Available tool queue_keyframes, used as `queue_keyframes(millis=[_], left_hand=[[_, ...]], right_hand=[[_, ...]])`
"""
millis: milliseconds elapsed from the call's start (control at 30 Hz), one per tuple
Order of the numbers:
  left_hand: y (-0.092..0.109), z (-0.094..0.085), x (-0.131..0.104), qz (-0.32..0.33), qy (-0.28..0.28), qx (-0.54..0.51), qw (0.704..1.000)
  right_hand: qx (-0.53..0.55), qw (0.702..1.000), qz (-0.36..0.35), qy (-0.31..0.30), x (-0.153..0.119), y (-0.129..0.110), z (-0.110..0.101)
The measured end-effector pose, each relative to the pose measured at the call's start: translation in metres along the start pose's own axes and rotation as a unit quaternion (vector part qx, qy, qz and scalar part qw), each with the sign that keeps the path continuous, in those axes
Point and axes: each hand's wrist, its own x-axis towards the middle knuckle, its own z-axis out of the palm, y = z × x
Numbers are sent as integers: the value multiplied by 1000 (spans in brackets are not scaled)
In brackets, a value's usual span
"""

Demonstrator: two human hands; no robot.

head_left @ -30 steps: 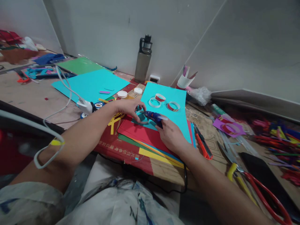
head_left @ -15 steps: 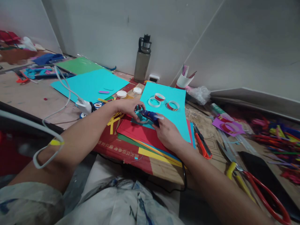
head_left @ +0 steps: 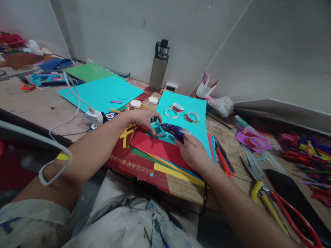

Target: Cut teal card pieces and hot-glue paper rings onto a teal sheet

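Observation:
My right hand point(head_left: 194, 148) is wrapped round the grip of a blue hot glue gun point(head_left: 173, 129), with a clear glue stick jutting from its back. The gun's nozzle points left, close to the rim of a white ring point(head_left: 158, 133). That ring lies on a turquoise sheet point(head_left: 199, 136), and my left hand point(head_left: 144, 119) grips its left side between thumb and fingers. Farther back on the same sheet are more rings: a plain white ring point(head_left: 169, 113), a red-and-white ring point(head_left: 178, 107) touching it, and another red-and-white ring point(head_left: 192, 117).
Red paper point(head_left: 160, 146) and other coloured sheets lie beneath. Left are yellow strips point(head_left: 124, 137), white lids point(head_left: 136, 103) and a plug point(head_left: 95, 116) with cable. A bottle point(head_left: 158, 69) stands behind. Right are a utility knife point(head_left: 224, 160), scissors point(head_left: 287, 210) and a phone point(head_left: 287, 193).
My right hand has drawn the glue gun to the right, so its nozzle has backed away from over the ring. My left hand stays at the ring.

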Motion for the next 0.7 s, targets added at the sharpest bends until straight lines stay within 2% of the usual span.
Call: queue_keyframes(millis=[167,400,700], left_hand=[[0,0,0,-5,0,-11,1000],[2,0,-1,-16,-6,-3,1000],[6,-1,-2,-12,-5,9,1000]], right_hand=[[-14,1000,-14,0,1,-2,-1],[-9,1000,24,-6,-1,0,-4],[-16,1000,18,2,-1,2,-2]])
